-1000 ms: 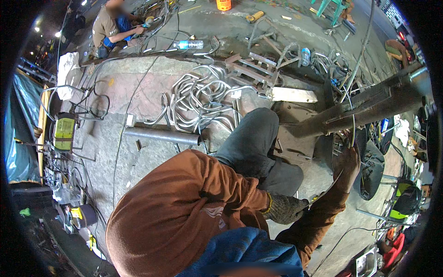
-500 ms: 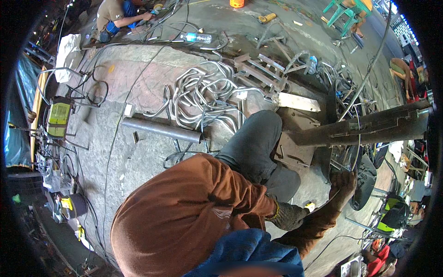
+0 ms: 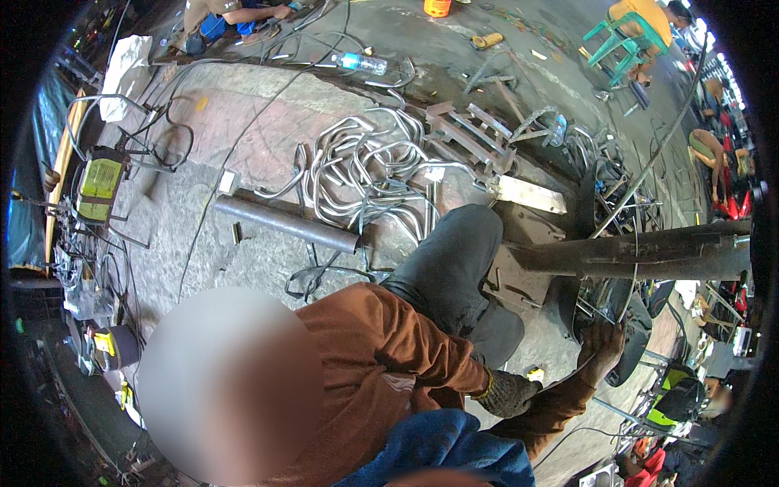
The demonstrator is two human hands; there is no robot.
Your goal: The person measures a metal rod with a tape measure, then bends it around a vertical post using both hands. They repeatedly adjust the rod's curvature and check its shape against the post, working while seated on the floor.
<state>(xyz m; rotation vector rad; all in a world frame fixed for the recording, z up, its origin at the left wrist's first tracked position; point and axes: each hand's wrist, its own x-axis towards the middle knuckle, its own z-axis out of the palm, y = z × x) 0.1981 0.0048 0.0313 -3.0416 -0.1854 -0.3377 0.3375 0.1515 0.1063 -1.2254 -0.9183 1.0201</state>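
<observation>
My right hand (image 3: 601, 347), bare, is raised at the right with its fingers closed. A thin curved rod or wire (image 3: 635, 260) rises beside its fingertips, and a black shield-like piece (image 3: 630, 354) is just beyond it. What the hand grips is not clear. In a dark knitted glove with a yellow cuff, my left hand (image 3: 510, 394) lies beside my right forearm. Its fingers look drawn together; anything inside is hidden. A thick dark steel tube (image 3: 665, 252) extends rightward beyond my knees, above a rusty steel plate (image 3: 519, 280). A small yellow object (image 3: 535, 374) shows behind the glove.
Bent shiny tubes (image 3: 365, 170) lie heaped ahead, beside a long grey pipe (image 3: 284, 221) and steel brackets (image 3: 471, 134). A cable (image 3: 243, 134) crosses the floor. A green-black machine (image 3: 101, 185) stands left. People work around; one sits on a green chair (image 3: 629, 40).
The view has shifted and turned slightly, so the steel tube looks more level and the floor items sit a little differently. My hands keep nearly the same pose.
</observation>
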